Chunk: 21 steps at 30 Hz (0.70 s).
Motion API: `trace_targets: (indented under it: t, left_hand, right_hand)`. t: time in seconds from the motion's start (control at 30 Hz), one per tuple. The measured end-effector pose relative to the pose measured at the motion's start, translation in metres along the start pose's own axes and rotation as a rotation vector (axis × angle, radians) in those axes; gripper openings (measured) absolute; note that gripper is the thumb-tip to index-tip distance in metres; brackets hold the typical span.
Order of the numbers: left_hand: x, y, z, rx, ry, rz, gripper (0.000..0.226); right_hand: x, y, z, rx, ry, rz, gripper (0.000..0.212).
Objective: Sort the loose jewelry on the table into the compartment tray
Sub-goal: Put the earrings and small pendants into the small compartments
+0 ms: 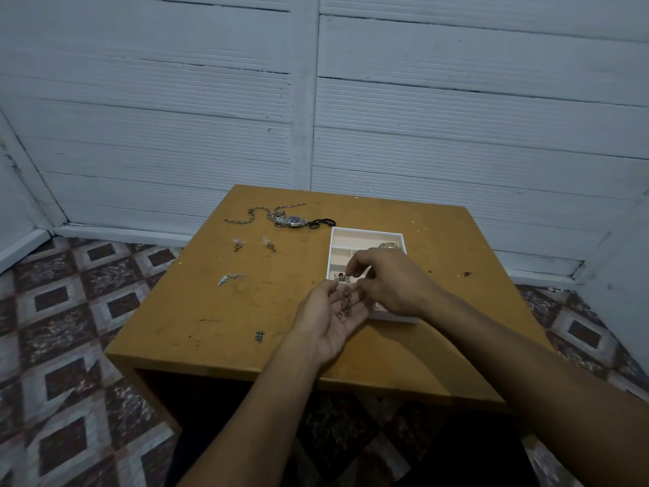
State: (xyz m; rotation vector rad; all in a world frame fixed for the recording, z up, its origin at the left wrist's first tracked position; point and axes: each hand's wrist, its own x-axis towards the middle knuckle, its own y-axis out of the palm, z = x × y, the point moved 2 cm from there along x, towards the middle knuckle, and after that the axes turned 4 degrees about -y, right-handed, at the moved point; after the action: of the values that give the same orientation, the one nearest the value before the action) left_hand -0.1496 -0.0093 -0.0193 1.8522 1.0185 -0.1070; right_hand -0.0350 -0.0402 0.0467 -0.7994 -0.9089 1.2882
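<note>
Left grip (330,318) lies wide, palm up, cradling a chain (345,304); right grip (389,282) pinches its top (above the tray (367,234)).

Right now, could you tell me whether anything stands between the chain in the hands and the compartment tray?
Nothing visible does. The chain lies across the left hand, the right hand pinches its upper end, and the tray sits directly beyond. The right hand hides the near compartments.

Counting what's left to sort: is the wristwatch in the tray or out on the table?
Out. The wristwatch lies on the wooden table, beyond the compartment tray's far-left corner, outside its white walls.
</note>
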Motion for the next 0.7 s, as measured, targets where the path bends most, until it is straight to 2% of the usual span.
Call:
trace_targets:
  t: [0.1, 0.2, 0.4, 0.7]
  left_hand:
    - [0.006, 0.0, -0.007, 0.051, 0.013, -0.044, 0.033]
    - [0.01, 0.007, -0.014, 0.097, 0.025, -0.062, 0.024]
    - [0.023, 0.021, -0.021, 0.229, 0.045, -0.074, 0.012]
    - [0.031, 0.028, -0.03, 0.377, -0.056, -0.08, 0.02]
  right_hand:
    - [0.001, -0.007, -0.014, 0.052, 0.053, -0.058, 0.021]
    - [0.003, -0.011, -0.026, 0.093, 0.092, -0.113, 0.017]
    - [0.001, -0.01, -0.046, 0.122, 0.167, -0.124, 0.017]
    - [0.0, -0.01, -0.058, 0.126, 0.184, -0.128, 0.016]
